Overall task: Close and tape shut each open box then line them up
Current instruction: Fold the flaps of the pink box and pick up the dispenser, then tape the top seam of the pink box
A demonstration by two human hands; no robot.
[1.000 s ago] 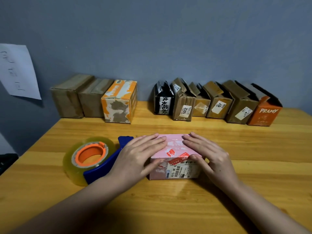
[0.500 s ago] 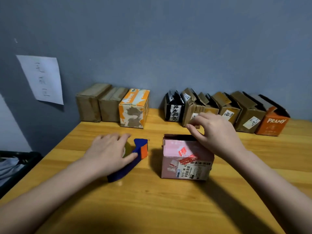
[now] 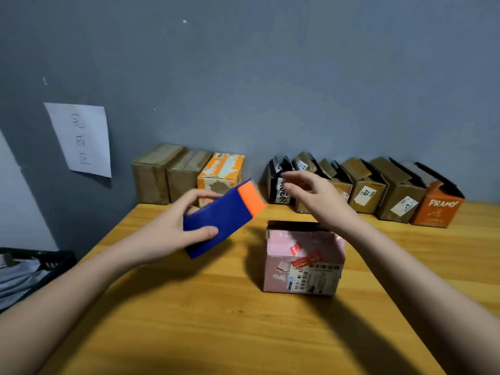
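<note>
The pink box (image 3: 303,262) sits nearest on the wooden table (image 3: 216,320), its top dark and seemingly open at the back. Above and left of it, the left hand (image 3: 173,231) grips the blue tape dispenser (image 3: 224,216), lifted off the table, thumb across its flat side. The right hand (image 3: 313,197) hovers over the box with fingers loosely spread, holding nothing. Against the wall stand three closed boxes (image 3: 186,177) and, right of them, six open boxes (image 3: 362,188).

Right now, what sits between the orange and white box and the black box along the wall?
In the head view, no box stands between the orange and white box and the black box; the tape dispenser is held up before that gap.
</note>
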